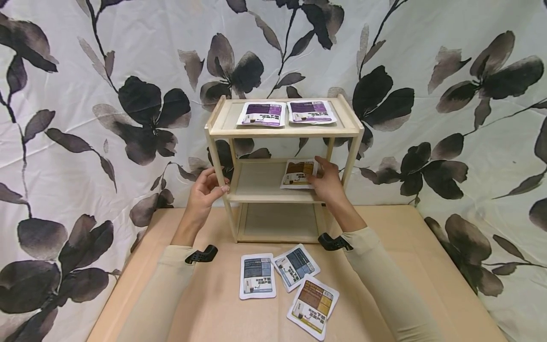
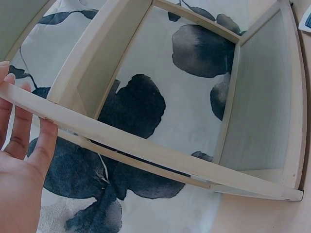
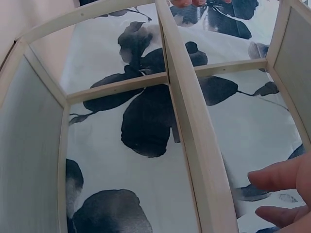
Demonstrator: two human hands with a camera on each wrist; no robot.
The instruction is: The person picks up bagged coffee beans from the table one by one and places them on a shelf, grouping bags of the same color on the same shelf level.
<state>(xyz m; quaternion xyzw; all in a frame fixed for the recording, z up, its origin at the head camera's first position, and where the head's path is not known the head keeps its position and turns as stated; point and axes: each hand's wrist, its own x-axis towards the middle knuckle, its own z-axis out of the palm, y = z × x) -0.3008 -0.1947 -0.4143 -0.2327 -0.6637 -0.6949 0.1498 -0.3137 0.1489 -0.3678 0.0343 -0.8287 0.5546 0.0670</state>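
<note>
A small three-tier wooden shelf rack (image 1: 282,198) stands at the back of the table. My left hand (image 1: 206,187) holds its left front post at the middle tier, thumb in front and fingers behind; the left wrist view shows those fingers (image 2: 44,145) against the post. On the right half of the middle tier lies a brown-and-yellow packet (image 1: 297,173). My right hand (image 1: 329,180) is at this packet's right edge, thumb over it. In the right wrist view my right hand (image 3: 286,194) shows two fingers spread apart; the packet cannot be made out there.
Two purple packets (image 1: 262,114) lie side by side on the top tier. On the table before the rack are a blue packet (image 1: 258,276), a tilted blue packet (image 1: 297,267) and overlapping brown-and-yellow packets (image 1: 314,304). A floral cloth (image 1: 427,118) hangs behind.
</note>
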